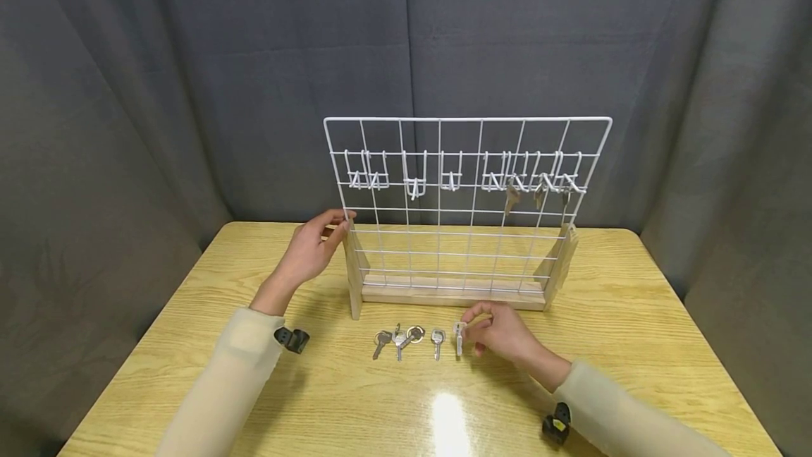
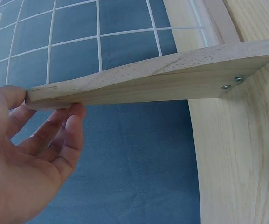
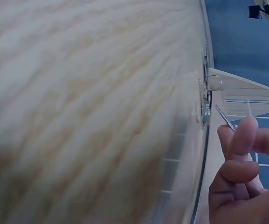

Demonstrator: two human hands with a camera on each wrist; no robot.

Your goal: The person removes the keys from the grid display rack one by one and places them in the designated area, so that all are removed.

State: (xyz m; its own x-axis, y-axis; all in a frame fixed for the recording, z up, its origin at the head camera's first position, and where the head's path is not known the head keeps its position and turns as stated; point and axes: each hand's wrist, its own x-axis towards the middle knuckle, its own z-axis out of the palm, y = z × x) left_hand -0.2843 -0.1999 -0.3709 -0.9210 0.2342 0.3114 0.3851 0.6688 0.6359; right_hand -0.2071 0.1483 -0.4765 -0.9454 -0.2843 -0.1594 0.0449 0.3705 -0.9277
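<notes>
A white wire grid rack (image 1: 438, 231) stands on a wooden base with wooden side supports. My left hand (image 1: 315, 245) grips the upper end of the left side support (image 2: 139, 84), thumb on one side and fingers on the other in the left wrist view. Between the thumb and fingers of my right hand (image 1: 503, 333) is a silver key (image 1: 459, 341), pinched in front of the base; its shaft (image 3: 224, 115) sticks out past the fingertips in the right wrist view. Beside it on the table lie a single key (image 1: 438, 344) and a group of keys with rings (image 1: 399, 344).
Several white double-wire hooks (image 1: 415, 185) hang along the grid's upper part. Keys (image 1: 511, 197) hang from hooks at the right end. Grey curtains (image 1: 285, 76) surround the wooden table (image 1: 355, 400) at the back and sides.
</notes>
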